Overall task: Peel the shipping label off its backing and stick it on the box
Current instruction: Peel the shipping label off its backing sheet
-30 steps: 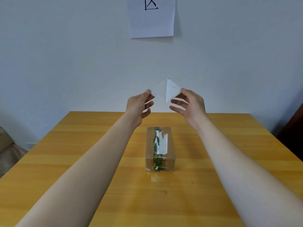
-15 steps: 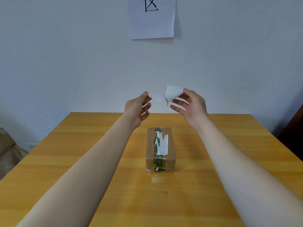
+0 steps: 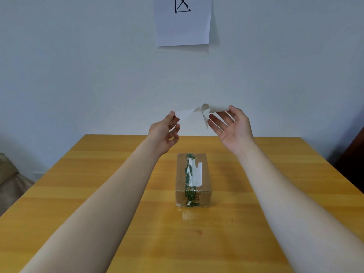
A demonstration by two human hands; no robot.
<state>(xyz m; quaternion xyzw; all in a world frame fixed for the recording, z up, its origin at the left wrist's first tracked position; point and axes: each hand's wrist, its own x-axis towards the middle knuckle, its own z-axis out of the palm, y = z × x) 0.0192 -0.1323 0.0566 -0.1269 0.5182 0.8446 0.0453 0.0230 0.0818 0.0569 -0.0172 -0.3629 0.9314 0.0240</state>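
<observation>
While box (image 3: 205, 175) sits taped shut on table (image 3: 98, 174), left grip (image 3: 164, 133) pinches flat sheet (image 3: 185, 114), right grip (image 3: 233, 128) pinches curled sheet (image 3: 215, 108).

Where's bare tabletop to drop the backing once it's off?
Bare table left of the left forearm, right of the right forearm, and the near strip between the forearms in front of the box. Crowded mid-table: box, with left hand and right hand holding the label sheets in the air beyond it.
</observation>
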